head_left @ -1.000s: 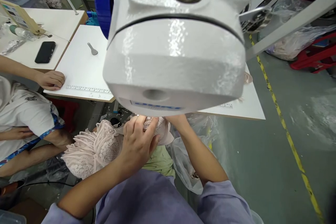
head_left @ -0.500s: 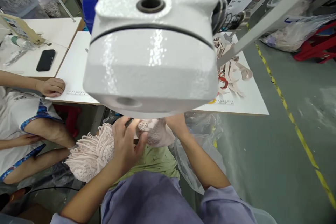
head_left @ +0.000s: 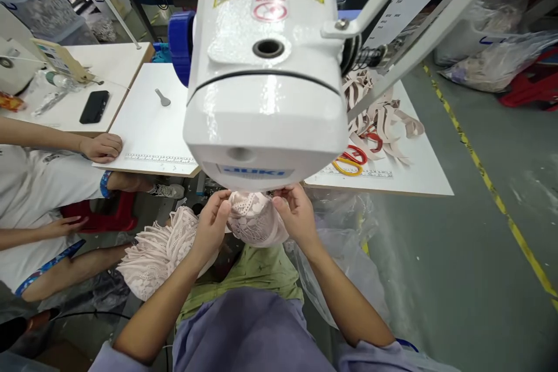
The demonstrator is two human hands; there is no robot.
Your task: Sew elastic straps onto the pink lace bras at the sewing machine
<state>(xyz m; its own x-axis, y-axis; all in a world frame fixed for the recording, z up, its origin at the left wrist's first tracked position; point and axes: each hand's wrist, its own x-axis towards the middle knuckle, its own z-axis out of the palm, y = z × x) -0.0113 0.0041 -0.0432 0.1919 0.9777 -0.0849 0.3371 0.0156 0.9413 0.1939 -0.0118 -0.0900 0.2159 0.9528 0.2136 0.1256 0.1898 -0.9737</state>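
Note:
A pale pink lace garment piece (head_left: 255, 222) sits just under the head of a white sewing machine (head_left: 265, 99). My left hand (head_left: 212, 225) pinches its left edge and my right hand (head_left: 296, 213) pinches its right edge, both closed on the fabric. The machine head hides the needle area and my fingertips nearest it. More pink lace (head_left: 152, 253) hangs in a bundle to the left of my left forearm.
The white sewing table (head_left: 148, 128) carries a printed ruler strip, a small grey tool (head_left: 163, 97) and a heap of beige and red straps (head_left: 377, 128). A co-worker's hand (head_left: 102, 147) rests on the table's left edge near a black phone (head_left: 95, 107). Clear plastic bag (head_left: 344, 256) hangs at right.
The view has pulled back and up, showing more of the machine. My left hand moved from covering the lace to pinching its left edge; my right hand now shows, gripping the right edge.

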